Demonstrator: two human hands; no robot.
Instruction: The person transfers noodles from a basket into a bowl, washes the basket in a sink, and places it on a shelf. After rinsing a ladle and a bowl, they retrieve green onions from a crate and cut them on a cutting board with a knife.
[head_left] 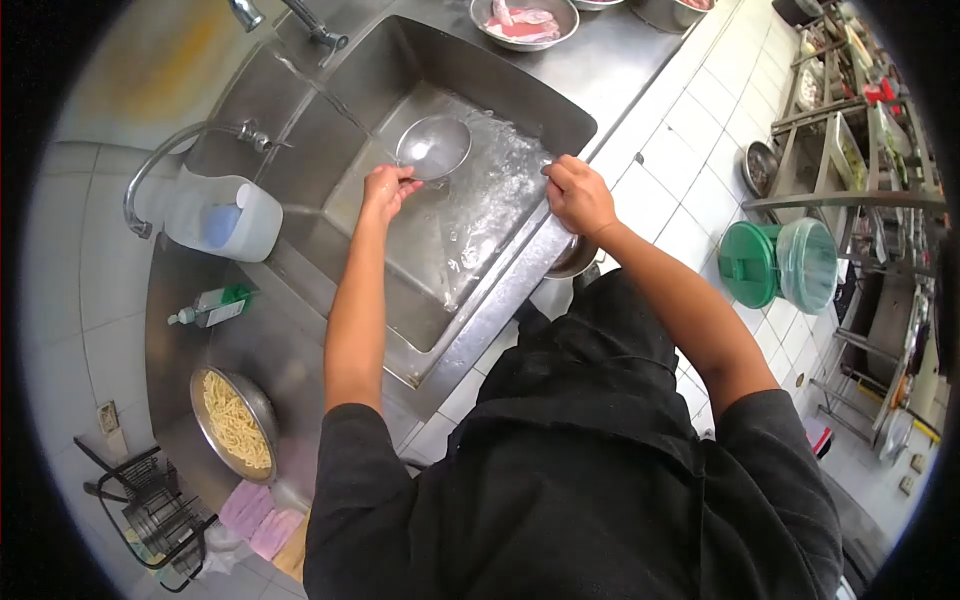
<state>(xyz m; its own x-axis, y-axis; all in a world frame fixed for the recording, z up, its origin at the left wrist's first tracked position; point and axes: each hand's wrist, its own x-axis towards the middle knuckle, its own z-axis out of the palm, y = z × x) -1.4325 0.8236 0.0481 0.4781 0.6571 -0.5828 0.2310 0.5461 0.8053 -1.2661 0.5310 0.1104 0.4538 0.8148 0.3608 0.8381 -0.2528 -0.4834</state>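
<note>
Over the wet basin of the steel sink (400, 270), my left hand (388, 190) pinches the near edge of a small round metal bowl (434, 147). A stream of water falls from the upper faucet (315, 30) toward the bowl, and water splashes across the basin to its right. My right hand (580, 196) is closed at the sink's front rim; whether it grips the rim or something small is hidden by the fingers.
A bowl of noodles (238, 424), a green bottle (215, 305) and a white plastic container (225, 215) stand left. A bowl of raw meat (525, 22) is at the top. Green bins (748, 265) and shelving stand right. Pink cloths (258, 518) lie lower left.
</note>
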